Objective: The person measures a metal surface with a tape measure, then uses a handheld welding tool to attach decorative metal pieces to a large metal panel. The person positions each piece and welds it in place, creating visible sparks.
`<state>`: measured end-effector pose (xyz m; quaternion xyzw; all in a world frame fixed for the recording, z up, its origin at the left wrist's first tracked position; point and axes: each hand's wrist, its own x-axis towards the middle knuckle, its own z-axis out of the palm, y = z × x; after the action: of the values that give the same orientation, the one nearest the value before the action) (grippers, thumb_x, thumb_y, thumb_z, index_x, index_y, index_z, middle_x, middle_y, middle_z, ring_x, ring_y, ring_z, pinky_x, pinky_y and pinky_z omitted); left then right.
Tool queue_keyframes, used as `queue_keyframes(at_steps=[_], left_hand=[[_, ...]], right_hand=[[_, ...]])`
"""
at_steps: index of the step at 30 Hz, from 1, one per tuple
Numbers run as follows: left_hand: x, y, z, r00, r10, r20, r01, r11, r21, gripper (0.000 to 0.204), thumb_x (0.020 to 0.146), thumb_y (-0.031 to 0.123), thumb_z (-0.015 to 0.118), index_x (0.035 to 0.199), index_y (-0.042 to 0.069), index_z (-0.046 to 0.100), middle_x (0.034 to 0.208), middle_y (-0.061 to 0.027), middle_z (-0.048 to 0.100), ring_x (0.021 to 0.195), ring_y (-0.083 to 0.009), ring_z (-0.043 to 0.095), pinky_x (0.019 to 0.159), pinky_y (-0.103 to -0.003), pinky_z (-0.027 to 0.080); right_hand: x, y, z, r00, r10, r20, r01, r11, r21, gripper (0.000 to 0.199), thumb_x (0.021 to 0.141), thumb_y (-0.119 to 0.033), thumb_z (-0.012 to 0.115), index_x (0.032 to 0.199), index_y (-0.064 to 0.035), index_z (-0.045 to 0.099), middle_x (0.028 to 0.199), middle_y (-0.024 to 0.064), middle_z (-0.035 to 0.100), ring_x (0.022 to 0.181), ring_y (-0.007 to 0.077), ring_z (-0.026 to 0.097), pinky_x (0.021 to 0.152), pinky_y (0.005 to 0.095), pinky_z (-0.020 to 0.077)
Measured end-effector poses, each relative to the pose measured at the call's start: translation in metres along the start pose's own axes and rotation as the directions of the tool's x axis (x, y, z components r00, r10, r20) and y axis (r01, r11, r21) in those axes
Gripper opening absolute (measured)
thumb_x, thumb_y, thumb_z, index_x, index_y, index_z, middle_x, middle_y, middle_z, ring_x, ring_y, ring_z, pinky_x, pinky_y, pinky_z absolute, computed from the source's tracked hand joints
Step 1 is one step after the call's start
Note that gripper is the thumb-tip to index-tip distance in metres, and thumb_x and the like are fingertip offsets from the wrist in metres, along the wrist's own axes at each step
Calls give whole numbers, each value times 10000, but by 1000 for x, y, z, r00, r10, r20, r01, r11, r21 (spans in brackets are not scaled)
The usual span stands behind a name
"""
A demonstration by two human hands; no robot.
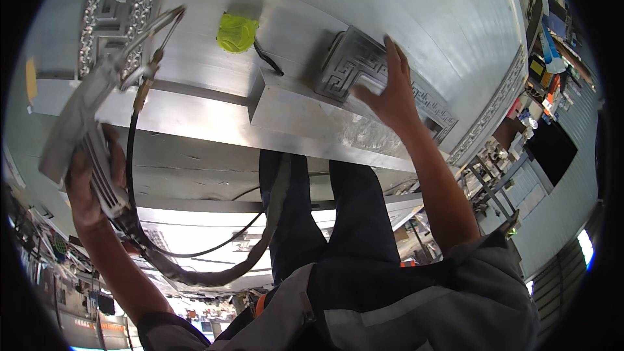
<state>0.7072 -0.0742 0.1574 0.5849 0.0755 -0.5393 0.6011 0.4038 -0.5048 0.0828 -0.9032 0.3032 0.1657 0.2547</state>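
Observation:
My left hand (94, 179) is closed around the handle of a grey welding gun (88, 114), raised at the left. The gun's thin tip and a brass-coloured wire guide (141, 91) point up and to the right, and a thick cable hangs from its lower end. My right hand (395, 94) has thumb and fingers apart over a silver metal panel (364, 58) with a raised key pattern. Whether it touches the panel, I cannot tell. Left of that panel lies a bright yellow-green tape measure (236, 32) with a black strap.
A large silver metal sheet (312, 0) spreads in front, with a box-shaped metal ledge (312, 114) along its near side. Patterned strips (120, 19) run at its left and right. Cables (221, 277) loop down past my legs. Cluttered shelving and tools stand far right.

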Motion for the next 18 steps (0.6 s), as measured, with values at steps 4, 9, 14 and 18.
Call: queue_keyframes(at_steps=[4,9,14,18], left_hand=[[-54,-14,0,990,50,-131,-44,998,48,722,973,574,626,1343,-35,514,679,-47,556,550,-87,497,489,-219,396],[-81,-43,21,972,70,-224,-62,997,40,653,989,530,639,1270,-54,557,780,-64,604,561,-107,534,488,-238,459],[-92,-42,35,975,73,-212,-65,997,45,568,1012,513,582,1266,5,569,716,-43,565,564,-104,497,500,-241,405],[-82,-40,64,965,106,-240,-99,994,40,532,1026,512,554,1221,18,578,688,-46,560,554,-111,508,501,-248,424]], right_hand=[[-89,4,-10,974,94,207,-42,970,-240,1176,682,-280,943,1610,-52,258,1568,236,381,1457,422,376,1210,537,310],[-125,54,31,988,-29,152,59,978,-201,941,658,-179,891,1451,-29,407,1397,229,515,1324,418,490,1142,519,373],[-156,34,-12,981,-77,177,102,985,-136,749,722,-131,816,1372,-26,459,1346,215,547,1296,414,515,1121,510,396],[-169,25,-66,982,-17,187,50,984,-172,854,643,-133,868,1384,-41,455,1343,206,545,1287,410,517,1118,497,416]])
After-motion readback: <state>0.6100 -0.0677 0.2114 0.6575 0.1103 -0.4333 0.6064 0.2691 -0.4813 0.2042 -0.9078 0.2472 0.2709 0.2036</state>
